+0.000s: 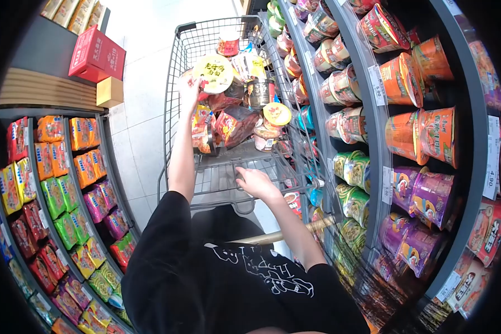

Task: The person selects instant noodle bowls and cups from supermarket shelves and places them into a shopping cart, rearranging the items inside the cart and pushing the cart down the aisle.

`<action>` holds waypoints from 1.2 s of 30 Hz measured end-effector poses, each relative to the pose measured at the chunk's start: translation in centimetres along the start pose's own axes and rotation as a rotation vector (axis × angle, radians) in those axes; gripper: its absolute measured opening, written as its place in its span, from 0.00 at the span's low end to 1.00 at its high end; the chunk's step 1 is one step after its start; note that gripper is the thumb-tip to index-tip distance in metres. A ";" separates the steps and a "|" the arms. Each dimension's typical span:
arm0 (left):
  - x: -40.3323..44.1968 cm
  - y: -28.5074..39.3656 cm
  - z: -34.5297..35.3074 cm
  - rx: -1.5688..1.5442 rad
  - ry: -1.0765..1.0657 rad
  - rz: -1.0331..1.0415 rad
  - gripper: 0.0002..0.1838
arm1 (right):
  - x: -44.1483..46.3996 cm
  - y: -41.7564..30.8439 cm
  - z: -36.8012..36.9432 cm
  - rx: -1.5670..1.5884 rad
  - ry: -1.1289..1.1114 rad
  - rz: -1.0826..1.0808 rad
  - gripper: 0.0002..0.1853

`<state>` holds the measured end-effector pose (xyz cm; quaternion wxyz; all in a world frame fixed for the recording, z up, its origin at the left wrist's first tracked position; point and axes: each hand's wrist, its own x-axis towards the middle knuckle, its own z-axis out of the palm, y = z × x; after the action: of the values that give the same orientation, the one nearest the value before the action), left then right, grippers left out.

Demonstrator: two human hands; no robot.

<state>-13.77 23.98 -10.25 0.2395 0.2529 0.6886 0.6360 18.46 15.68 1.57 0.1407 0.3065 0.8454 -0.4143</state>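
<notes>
My left hand reaches into the far part of a wire shopping cart and grips the edge of an instant noodle bowl with a pale yellow lid. Under and around that bowl lie several noodle packs and tubs, among them a black tub, a dark red pack and a small cup with a yellow lid. Above the cart's near end is my right hand, fingers loosely stretched to the left, holding nothing. Whether it touches the wire is unclear.
On the right, shelves carry orange noodle tubs, purple tubs and green cups close to the cart. Racks of bagged noodles stand at left. A red box sits beyond them, beside the tiled floor.
</notes>
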 end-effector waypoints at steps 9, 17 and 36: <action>-4.8 9.8 4.4 0.292 -0.775 -0.009 0.15 | 0.2 -0.2 -0.4 -0.013 -0.018 0.012 0.21; -1.0 -2.8 0.2 0.118 0.077 -0.629 0.23 | 0.3 -0.1 -0.5 0.019 -0.034 0.010 0.22; 5.7 -6.5 -1.4 -0.129 0.080 -0.248 0.09 | 0.5 -0.4 -1.1 0.048 -0.075 0.043 0.25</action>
<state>-19.29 26.30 -16.71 0.3045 0.1246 0.6813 0.6539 17.88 16.58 2.28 0.1739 0.3122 0.8225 -0.4425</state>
